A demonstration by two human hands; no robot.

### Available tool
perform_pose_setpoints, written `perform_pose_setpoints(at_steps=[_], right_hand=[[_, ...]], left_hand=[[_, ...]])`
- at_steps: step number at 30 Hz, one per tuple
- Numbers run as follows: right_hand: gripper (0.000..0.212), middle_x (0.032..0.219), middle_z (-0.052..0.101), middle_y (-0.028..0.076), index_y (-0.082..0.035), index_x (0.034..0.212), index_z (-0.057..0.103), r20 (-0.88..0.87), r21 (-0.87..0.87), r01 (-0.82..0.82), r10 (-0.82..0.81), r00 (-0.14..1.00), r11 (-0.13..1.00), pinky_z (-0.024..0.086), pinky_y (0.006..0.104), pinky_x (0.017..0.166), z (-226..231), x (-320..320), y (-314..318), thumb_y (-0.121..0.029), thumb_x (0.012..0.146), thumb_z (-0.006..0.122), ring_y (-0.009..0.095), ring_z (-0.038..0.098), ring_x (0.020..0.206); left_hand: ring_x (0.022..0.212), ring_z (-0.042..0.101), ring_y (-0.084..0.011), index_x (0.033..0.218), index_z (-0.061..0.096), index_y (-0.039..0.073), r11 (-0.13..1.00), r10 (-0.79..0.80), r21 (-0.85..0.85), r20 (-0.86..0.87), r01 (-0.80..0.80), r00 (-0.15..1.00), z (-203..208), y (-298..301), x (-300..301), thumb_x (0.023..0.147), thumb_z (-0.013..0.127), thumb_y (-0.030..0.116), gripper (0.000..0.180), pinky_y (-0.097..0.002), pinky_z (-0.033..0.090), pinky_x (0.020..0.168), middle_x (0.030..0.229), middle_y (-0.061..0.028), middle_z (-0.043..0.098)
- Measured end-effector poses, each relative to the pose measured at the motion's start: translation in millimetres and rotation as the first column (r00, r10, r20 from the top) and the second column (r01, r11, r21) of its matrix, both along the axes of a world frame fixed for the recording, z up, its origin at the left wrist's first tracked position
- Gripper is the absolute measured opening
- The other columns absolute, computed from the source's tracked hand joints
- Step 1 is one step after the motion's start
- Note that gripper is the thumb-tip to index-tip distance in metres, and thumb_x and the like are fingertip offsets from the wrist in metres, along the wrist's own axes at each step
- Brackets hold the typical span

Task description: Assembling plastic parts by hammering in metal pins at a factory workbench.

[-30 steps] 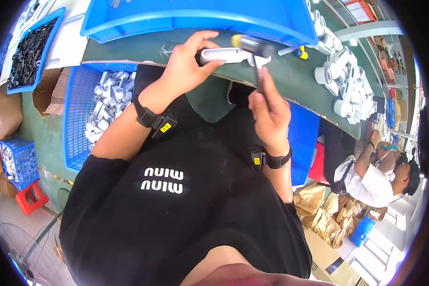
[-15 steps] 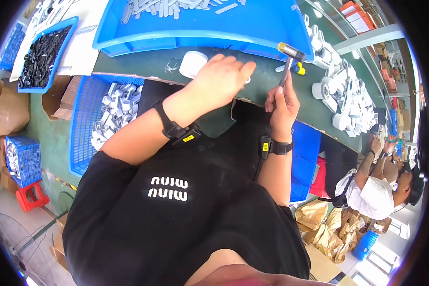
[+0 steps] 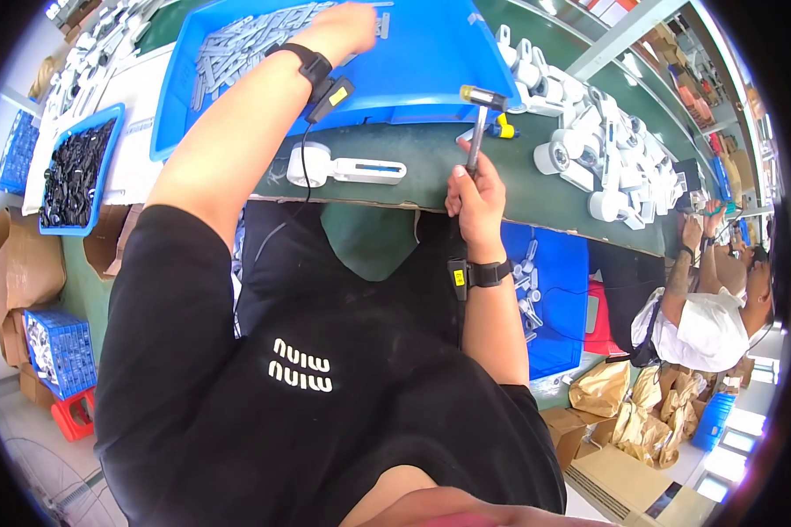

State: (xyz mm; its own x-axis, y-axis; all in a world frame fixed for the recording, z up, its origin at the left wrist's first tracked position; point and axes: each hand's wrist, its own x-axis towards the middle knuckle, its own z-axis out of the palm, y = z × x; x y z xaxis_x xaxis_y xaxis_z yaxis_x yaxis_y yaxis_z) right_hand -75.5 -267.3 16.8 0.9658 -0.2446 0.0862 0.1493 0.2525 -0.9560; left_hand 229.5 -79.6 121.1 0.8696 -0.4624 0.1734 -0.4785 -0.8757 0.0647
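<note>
My right hand (image 3: 477,198) grips a hammer (image 3: 478,132), nearer the white round-headed handle (image 3: 338,168) paralleling the surface's (image 3: 432,158) near edge; left hand (image 3: 347,28): hold unclear.

A green-topped table (image 3: 426,147) runs across the workshop, its near edge bowed by the lens. At upper right a white metal beam (image 3: 626,39) slants in front of shelving (image 3: 681,75) loaded with cartons. At lower left a red plastic stool (image 3: 76,416) stands on a pale, smooth floor (image 3: 9,423). Windows (image 3: 740,439) at lower right glare white with strong light.
</note>
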Motion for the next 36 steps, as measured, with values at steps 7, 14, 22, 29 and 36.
perform_pose_setpoints(at_steps=[7,14,22,29,36], right_hand=[[0.048,0.076,0.054,-0.003,-0.001,0.154,0.053,0.015,-0.071,-0.003,0.004,1.000,0.997,0.041,0.0221,0.052,-1.3,-5.6,1.7,-0.007,0.107,0.061,0.004,0.045,0.058],[0.031,0.076,0.057,-0.008,-0.002,0.135,0.068,-0.030,-0.139,0.038,-0.043,0.999,0.990,0.037,0.0202,0.051,1.8,-7.1,7.5,-0.010,0.105,0.070,0.001,0.048,0.059],[0.024,0.078,0.068,0.008,0.001,0.125,0.069,-0.005,0.117,0.015,-0.015,1.000,0.993,0.034,0.0242,0.041,27.2,-9.0,43.5,-0.016,0.109,0.065,0.004,0.043,0.043],[0.024,0.083,0.070,0.006,0.003,0.122,0.070,-0.099,0.097,-0.109,0.118,0.988,0.989,0.037,0.0244,0.042,61.1,4.5,74.8,-0.017,0.109,0.068,0.006,0.046,0.045],[0.016,0.084,0.073,0.008,0.004,0.114,0.069,-0.186,-0.081,-0.067,0.051,0.981,0.994,0.038,0.0230,0.043,61.3,9.8,76.6,-0.011,0.107,0.069,0.005,0.050,0.048]], left_hand=[[0.084,0.078,-0.0283,0.103,0.075,0.001,0.994,-0.032,0.089,-0.352,0.068,0.935,-21.8,9.0,14.0,0.092,0.073,0.017,0.020,-0.0424,0.064,0.067,0.095,-0.0158,0.079],[0.077,0.066,-0.0147,0.101,0.077,0.003,0.727,-0.463,-0.627,-0.147,0.280,0.874,-11.5,12.4,-23.1,0.096,0.079,0.022,0.020,-0.0361,0.054,0.071,0.086,-0.0052,0.076],[0.088,0.073,-0.0102,0.100,0.075,0.003,0.258,-0.717,-0.965,-0.159,0.046,0.678,-1.0,60.8,-196.0,0.094,0.081,0.006,0.008,-0.0294,0.061,0.076,0.088,-0.0026,0.076],[0.092,0.076,-0.0238,0.097,0.076,0.003,0.296,-0.696,-0.813,0.176,0.501,0.696,-19.2,91.5,-204.1,0.087,0.079,-0.001,0.011,-0.0350,0.061,0.079,0.096,-0.0079,0.077],[0.091,0.071,-0.0280,0.096,0.078,0.009,0.491,-0.480,-0.598,0.422,0.634,0.769,-57.2,96.4,-206.3,0.083,0.079,0.003,0.015,-0.0405,0.056,0.081,0.096,-0.0063,0.075]])
